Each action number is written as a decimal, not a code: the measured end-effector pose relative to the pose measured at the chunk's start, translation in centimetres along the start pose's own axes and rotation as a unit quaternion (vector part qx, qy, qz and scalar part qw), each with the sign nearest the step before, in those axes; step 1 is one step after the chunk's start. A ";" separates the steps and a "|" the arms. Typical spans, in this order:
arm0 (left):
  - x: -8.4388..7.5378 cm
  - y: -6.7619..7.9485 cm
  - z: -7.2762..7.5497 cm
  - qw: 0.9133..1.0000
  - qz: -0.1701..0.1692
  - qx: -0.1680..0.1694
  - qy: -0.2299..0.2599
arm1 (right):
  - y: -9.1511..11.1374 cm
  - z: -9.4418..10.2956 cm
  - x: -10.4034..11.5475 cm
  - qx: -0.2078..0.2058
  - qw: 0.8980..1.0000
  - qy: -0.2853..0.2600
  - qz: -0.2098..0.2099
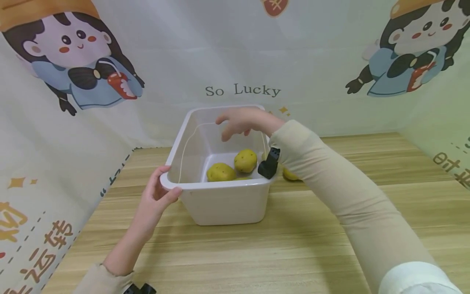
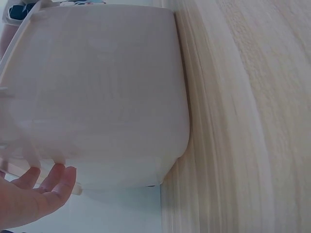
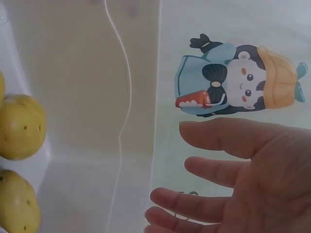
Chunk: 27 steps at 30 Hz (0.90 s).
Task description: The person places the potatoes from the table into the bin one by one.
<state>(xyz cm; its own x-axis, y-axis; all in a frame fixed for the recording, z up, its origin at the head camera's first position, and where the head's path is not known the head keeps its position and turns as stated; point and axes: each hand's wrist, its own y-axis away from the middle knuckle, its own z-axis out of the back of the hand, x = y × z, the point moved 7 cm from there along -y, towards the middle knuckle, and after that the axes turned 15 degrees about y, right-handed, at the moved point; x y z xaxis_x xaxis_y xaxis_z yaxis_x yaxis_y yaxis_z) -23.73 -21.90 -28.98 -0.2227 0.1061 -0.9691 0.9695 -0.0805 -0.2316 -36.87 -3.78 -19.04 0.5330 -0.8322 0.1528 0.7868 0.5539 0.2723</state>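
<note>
A white plastic bin (image 1: 225, 204) stands on the table with several yellow potatoes inside. Two of them, one potato (image 1: 245, 160) and another potato (image 1: 220, 172), show well, and a third is mostly hidden by the front rim. My left hand (image 1: 160, 190) grips the bin's near left corner, thumb at the front and fingers along the side; the left wrist view shows that hand (image 2: 41, 194) against the bin wall. Over the bin's far part hovers my right hand (image 1: 240, 121), its fingers spread. In the right wrist view this hand (image 3: 233, 174) holds nothing.
Right of the bin, a potato (image 1: 291, 174) lies on the wooden table (image 1: 227, 261), partly covered by my right sleeve (image 1: 341, 196). A printed curtain (image 1: 176, 49) hangs behind the table and along its sides.
</note>
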 end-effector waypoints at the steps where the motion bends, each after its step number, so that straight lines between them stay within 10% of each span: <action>1: 0.0 0.0 0.0 1.000 0.000 -0.001 0.000 | 0.1 0.0 -0.1 -0.001 1.000 0.000 0.000; 13: 0.0 0.0 0.1 1.000 -0.008 -0.009 0.000 | 3.1 1.7 -2.3 -0.053 0.998 -0.046 0.008; 27: 0.1 0.0 0.0 1.000 -0.014 -0.004 0.001 | 6.7 0.9 -9.6 -0.091 0.986 -0.133 -0.042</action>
<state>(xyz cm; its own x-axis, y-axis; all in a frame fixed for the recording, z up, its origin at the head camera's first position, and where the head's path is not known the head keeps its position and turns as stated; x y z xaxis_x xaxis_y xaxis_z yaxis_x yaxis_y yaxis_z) -23.76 -21.85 -29.06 -0.2492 0.1107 -0.9621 0.9638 -0.0694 -0.2576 -36.96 7.93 -17.86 0.3818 -0.8387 0.3882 0.8802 0.4581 0.1241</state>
